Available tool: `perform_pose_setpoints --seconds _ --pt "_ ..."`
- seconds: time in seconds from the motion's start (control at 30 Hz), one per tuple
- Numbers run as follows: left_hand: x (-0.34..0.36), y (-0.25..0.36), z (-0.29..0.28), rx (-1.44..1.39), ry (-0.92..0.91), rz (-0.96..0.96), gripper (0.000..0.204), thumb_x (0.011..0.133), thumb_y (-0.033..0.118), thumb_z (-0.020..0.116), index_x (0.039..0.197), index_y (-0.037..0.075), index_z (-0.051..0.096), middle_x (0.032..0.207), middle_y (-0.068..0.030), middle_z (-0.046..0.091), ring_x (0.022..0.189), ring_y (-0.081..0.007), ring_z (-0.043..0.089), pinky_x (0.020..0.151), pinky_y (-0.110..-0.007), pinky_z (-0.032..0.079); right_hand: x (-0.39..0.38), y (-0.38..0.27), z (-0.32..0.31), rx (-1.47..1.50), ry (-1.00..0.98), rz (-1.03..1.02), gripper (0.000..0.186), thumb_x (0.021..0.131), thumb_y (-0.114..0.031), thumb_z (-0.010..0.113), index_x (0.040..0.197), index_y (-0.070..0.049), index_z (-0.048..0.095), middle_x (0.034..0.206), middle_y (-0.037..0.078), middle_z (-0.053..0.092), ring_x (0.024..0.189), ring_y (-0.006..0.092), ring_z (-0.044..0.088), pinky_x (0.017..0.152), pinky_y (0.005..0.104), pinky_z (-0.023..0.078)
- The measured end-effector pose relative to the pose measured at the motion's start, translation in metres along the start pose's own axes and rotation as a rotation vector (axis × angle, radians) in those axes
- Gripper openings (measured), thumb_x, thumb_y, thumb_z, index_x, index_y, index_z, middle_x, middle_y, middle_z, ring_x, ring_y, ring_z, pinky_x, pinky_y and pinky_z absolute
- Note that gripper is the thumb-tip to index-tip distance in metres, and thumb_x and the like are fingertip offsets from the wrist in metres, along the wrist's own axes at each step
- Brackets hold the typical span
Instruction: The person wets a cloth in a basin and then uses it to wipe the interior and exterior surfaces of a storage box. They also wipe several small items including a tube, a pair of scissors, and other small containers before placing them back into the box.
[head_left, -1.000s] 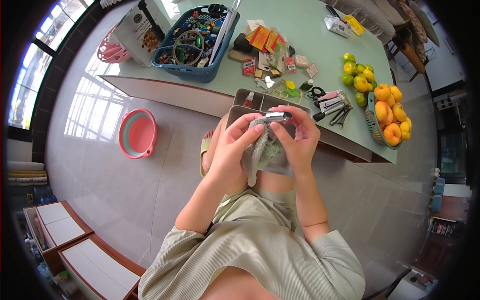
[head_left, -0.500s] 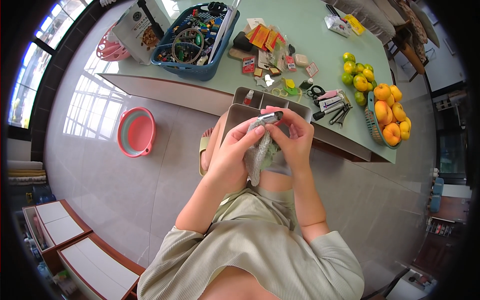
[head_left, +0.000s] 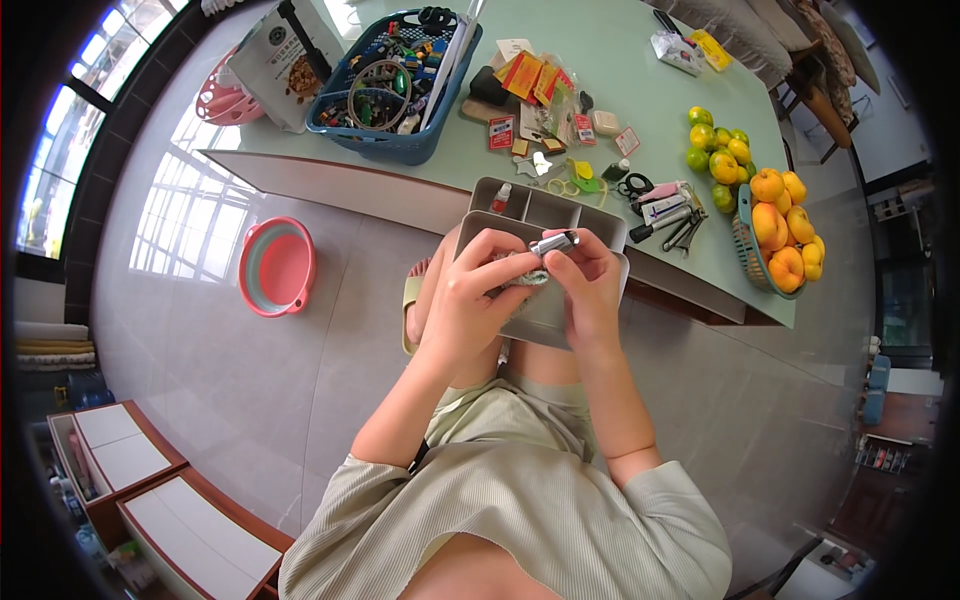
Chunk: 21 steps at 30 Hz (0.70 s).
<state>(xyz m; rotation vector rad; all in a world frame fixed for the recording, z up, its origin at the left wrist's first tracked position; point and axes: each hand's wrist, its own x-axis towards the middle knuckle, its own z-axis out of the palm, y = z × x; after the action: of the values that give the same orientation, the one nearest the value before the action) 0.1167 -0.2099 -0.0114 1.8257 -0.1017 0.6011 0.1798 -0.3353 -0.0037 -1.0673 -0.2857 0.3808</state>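
A small shiny silver cylinder with a dark end (head_left: 555,242) lies between my two hands, over my lap. My right hand (head_left: 590,290) grips it with thumb and fingers. A bunched grey cloth (head_left: 532,280) is pinched in my left hand (head_left: 470,295), up against the cylinder; my fingers hide part of it. Beneath both hands sits a grey divided tray (head_left: 478,230), resting on my thighs by the table edge. One of its far compartments holds a small bottle with red on it (head_left: 500,199).
On the pale green table (head_left: 600,60) stand a blue basket of toy bricks (head_left: 400,148), packets (head_left: 530,78), black scissors (head_left: 634,184), tubes (head_left: 662,208) and green-orange citrus (head_left: 722,160). A teal basket of orange fruit (head_left: 765,250) sits at the right edge. A pink basin (head_left: 278,268) is on the floor.
The cloth, hanging below the cylinder before, is now bunched up in my left hand. The cylinder has shifted slightly right and down, and more of its silver side shows.
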Motion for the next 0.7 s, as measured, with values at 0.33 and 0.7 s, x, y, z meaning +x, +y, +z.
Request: perform_pose_setpoints --seconds 0.33,0.7 --pt "0.011 -0.004 -0.008 0.412 0.053 0.343 0.043 0.043 0.001 0.07 0.085 0.01 0.066 0.082 -0.0058 0.058 0.066 -0.0214 0.057 0.054 -0.03 0.047 -0.003 -0.004 0.0 0.134 0.037 0.155 0.008 0.08 -0.009 0.064 0.084 -0.006 0.059 0.081 -0.002 0.061 0.07 0.0018 0.053 0.064 0.0156 0.04" --pt "0.005 -0.002 0.002 0.032 0.265 -0.009 0.016 0.07 -0.004 0.063 0.084 0.002 0.059 0.073 -0.0043 0.058 0.063 -0.0108 0.053 0.057 -0.021 0.043 0.0 -0.001 0.004 -0.021 -0.019 0.056 0.019 0.077 -0.016 0.067 0.092 -0.006 0.06 0.081 -0.003 0.061 0.068 0.0006 0.049 0.055 0.0148 0.031"
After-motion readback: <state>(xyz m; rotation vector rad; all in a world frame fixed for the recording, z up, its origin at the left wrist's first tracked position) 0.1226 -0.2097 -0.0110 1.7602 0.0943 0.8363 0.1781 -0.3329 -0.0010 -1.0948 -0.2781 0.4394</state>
